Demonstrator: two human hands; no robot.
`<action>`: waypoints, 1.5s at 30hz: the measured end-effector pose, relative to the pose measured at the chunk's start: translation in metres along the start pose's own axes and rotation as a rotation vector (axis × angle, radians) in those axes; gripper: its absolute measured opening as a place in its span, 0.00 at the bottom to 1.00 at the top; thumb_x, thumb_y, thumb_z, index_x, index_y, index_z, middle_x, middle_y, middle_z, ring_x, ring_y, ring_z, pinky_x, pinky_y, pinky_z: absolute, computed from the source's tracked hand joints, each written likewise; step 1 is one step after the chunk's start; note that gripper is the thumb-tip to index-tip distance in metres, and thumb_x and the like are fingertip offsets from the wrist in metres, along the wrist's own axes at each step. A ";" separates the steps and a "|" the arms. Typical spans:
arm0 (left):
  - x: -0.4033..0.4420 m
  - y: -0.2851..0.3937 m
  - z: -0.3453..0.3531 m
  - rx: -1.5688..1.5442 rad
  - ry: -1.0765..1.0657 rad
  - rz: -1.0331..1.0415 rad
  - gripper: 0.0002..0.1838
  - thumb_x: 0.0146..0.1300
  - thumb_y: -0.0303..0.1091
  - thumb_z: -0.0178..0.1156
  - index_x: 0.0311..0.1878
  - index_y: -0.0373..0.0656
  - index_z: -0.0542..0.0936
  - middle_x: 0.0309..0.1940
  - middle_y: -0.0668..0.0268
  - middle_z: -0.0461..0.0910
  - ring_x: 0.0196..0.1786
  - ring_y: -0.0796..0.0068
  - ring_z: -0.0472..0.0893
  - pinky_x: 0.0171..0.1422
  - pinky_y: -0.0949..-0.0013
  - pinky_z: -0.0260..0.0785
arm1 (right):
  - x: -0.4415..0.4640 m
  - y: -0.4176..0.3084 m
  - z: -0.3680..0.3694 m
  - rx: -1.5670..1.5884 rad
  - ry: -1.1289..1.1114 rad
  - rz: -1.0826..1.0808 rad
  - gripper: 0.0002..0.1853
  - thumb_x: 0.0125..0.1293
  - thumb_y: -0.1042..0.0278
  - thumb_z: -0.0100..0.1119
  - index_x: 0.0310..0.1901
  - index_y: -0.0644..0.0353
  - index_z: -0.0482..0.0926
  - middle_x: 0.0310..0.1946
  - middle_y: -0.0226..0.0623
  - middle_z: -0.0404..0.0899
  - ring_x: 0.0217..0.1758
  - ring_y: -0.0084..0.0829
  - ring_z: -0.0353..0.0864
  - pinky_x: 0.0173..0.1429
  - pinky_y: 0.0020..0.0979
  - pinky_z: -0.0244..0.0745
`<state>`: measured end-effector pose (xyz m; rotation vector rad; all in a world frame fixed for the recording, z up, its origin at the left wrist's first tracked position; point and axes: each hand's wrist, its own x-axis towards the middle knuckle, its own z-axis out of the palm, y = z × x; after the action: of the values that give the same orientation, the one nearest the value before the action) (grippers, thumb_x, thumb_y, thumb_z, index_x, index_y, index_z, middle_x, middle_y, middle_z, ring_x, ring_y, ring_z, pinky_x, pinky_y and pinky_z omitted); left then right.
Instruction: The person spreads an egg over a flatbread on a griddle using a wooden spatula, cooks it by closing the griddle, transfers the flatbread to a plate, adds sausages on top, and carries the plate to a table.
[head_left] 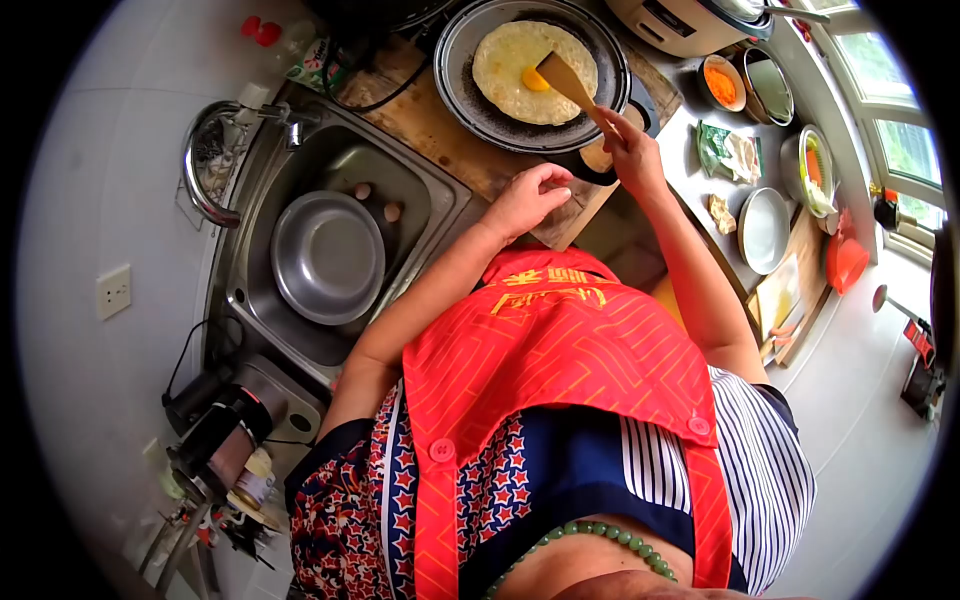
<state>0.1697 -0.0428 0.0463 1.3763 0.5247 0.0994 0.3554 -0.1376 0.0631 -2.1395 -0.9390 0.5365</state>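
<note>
My right hand [632, 152] is wrapped round the handle of a wooden spatula [572, 84]. The spatula's blade touches the egg yolk [534, 79], which lies on a round pale flatbread [497, 68]. Under the flatbread is a dark round electric griddle [452, 82] standing on a wooden board. My left hand [528, 200] is held just in front of the griddle, fingers loosely bent, thumb apart, and nothing visible in it.
On the left is a steel sink [440, 207] holding a metal basin [330, 258] and two eggshell-like pieces [392, 211]. To the right are a bowl of shredded orange food [722, 84], a green packet [728, 150] and a metal bowl [764, 231]. A rice cooker [665, 25] stands behind.
</note>
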 end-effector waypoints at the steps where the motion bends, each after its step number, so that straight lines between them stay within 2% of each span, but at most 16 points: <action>1: 0.003 -0.005 0.001 0.005 -0.005 -0.001 0.15 0.62 0.29 0.59 0.52 0.38 0.77 0.44 0.66 0.80 0.45 0.79 0.77 0.51 0.74 0.71 | 0.000 0.003 -0.002 -0.008 -0.028 0.002 0.19 0.65 0.72 0.54 0.58 0.48 0.77 0.30 0.48 0.82 0.30 0.35 0.83 0.40 0.34 0.76; 2: 0.005 -0.009 0.003 0.011 -0.011 -0.006 0.15 0.63 0.29 0.58 0.53 0.38 0.77 0.45 0.67 0.79 0.45 0.81 0.76 0.51 0.75 0.71 | 0.005 0.012 -0.001 -0.039 -0.086 0.038 0.19 0.65 0.72 0.54 0.58 0.48 0.77 0.29 0.47 0.82 0.29 0.35 0.81 0.38 0.33 0.75; 6: 0.008 -0.007 0.019 -0.022 0.026 -0.054 0.15 0.63 0.29 0.58 0.53 0.38 0.77 0.46 0.66 0.79 0.46 0.80 0.77 0.52 0.74 0.70 | 0.020 0.017 -0.006 0.027 -0.022 -0.068 0.19 0.64 0.72 0.55 0.57 0.48 0.78 0.26 0.46 0.80 0.27 0.36 0.79 0.37 0.34 0.74; 9: 0.010 -0.004 0.030 -0.016 0.035 -0.070 0.16 0.63 0.29 0.58 0.54 0.37 0.76 0.47 0.66 0.79 0.46 0.80 0.77 0.53 0.74 0.70 | 0.026 0.025 -0.015 -0.076 -0.184 -0.089 0.21 0.66 0.73 0.51 0.60 0.46 0.76 0.23 0.32 0.76 0.27 0.23 0.73 0.36 0.27 0.72; 13: 0.015 -0.006 0.048 -0.066 0.103 -0.068 0.15 0.62 0.28 0.60 0.52 0.36 0.77 0.45 0.65 0.80 0.45 0.78 0.78 0.52 0.72 0.72 | 0.046 0.033 -0.020 0.072 -0.090 -0.133 0.20 0.67 0.72 0.52 0.60 0.46 0.77 0.22 0.31 0.75 0.27 0.21 0.72 0.35 0.26 0.71; 17: 0.018 -0.010 0.054 -0.055 0.113 -0.064 0.16 0.64 0.29 0.58 0.54 0.37 0.76 0.47 0.66 0.79 0.47 0.80 0.77 0.54 0.73 0.70 | 0.049 0.042 -0.030 -0.048 -0.234 -0.060 0.20 0.66 0.70 0.53 0.60 0.45 0.77 0.22 0.28 0.74 0.27 0.19 0.70 0.35 0.26 0.70; 21: 0.016 -0.007 0.063 -0.048 0.168 -0.051 0.15 0.60 0.27 0.61 0.50 0.37 0.77 0.43 0.64 0.81 0.44 0.78 0.79 0.51 0.72 0.73 | 0.059 0.048 -0.027 0.044 -0.184 -0.041 0.20 0.66 0.69 0.54 0.60 0.44 0.77 0.21 0.28 0.74 0.26 0.19 0.69 0.34 0.26 0.69; 26: 0.018 -0.013 0.066 -0.061 0.169 -0.032 0.15 0.60 0.28 0.61 0.50 0.36 0.77 0.43 0.65 0.81 0.43 0.78 0.79 0.50 0.72 0.73 | 0.059 0.051 -0.031 -0.001 -0.204 -0.029 0.20 0.66 0.69 0.55 0.59 0.45 0.77 0.21 0.27 0.74 0.26 0.18 0.68 0.33 0.26 0.68; 29: 0.017 -0.005 0.063 -0.020 0.152 -0.047 0.15 0.62 0.28 0.59 0.52 0.36 0.77 0.45 0.65 0.80 0.45 0.79 0.77 0.53 0.73 0.71 | 0.056 0.039 -0.030 0.128 -0.198 -0.013 0.20 0.66 0.70 0.54 0.60 0.45 0.77 0.21 0.26 0.74 0.25 0.18 0.68 0.32 0.26 0.68; 32: 0.016 -0.003 0.061 0.002 0.135 -0.037 0.15 0.63 0.28 0.58 0.53 0.36 0.76 0.46 0.66 0.79 0.46 0.80 0.77 0.54 0.73 0.70 | 0.056 0.043 -0.023 -0.008 -0.232 -0.105 0.20 0.66 0.70 0.53 0.60 0.45 0.77 0.21 0.25 0.73 0.25 0.17 0.68 0.31 0.24 0.67; 35: 0.014 0.001 0.060 0.003 0.131 -0.035 0.15 0.63 0.28 0.58 0.53 0.36 0.76 0.46 0.66 0.79 0.46 0.80 0.77 0.54 0.73 0.70 | 0.065 0.048 -0.019 0.025 -0.144 -0.046 0.20 0.67 0.70 0.53 0.60 0.45 0.77 0.22 0.25 0.74 0.24 0.17 0.69 0.30 0.24 0.67; 39: 0.011 -0.001 0.058 -0.006 0.143 -0.036 0.15 0.63 0.29 0.58 0.53 0.37 0.76 0.46 0.66 0.79 0.46 0.80 0.76 0.54 0.73 0.70 | 0.056 0.033 -0.023 0.009 -0.247 -0.033 0.20 0.66 0.70 0.53 0.60 0.45 0.77 0.22 0.25 0.74 0.24 0.16 0.69 0.30 0.23 0.66; 42: 0.011 -0.007 0.057 -0.007 0.147 0.001 0.16 0.61 0.30 0.61 0.52 0.37 0.77 0.44 0.63 0.81 0.45 0.76 0.80 0.51 0.71 0.73 | 0.063 0.039 -0.016 0.047 -0.160 0.050 0.20 0.64 0.70 0.54 0.58 0.45 0.78 0.25 0.36 0.82 0.28 0.26 0.79 0.38 0.30 0.75; 45: 0.009 -0.006 0.055 -0.015 0.153 -0.016 0.16 0.61 0.29 0.61 0.52 0.37 0.77 0.44 0.63 0.81 0.45 0.76 0.79 0.52 0.71 0.73 | 0.055 0.033 -0.019 0.091 -0.171 0.017 0.19 0.65 0.69 0.54 0.58 0.45 0.78 0.26 0.34 0.81 0.28 0.24 0.78 0.38 0.29 0.74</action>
<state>0.1991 -0.0908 0.0433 1.3557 0.6612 0.1958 0.4176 -0.1195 0.0457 -2.0462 -0.9708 0.7657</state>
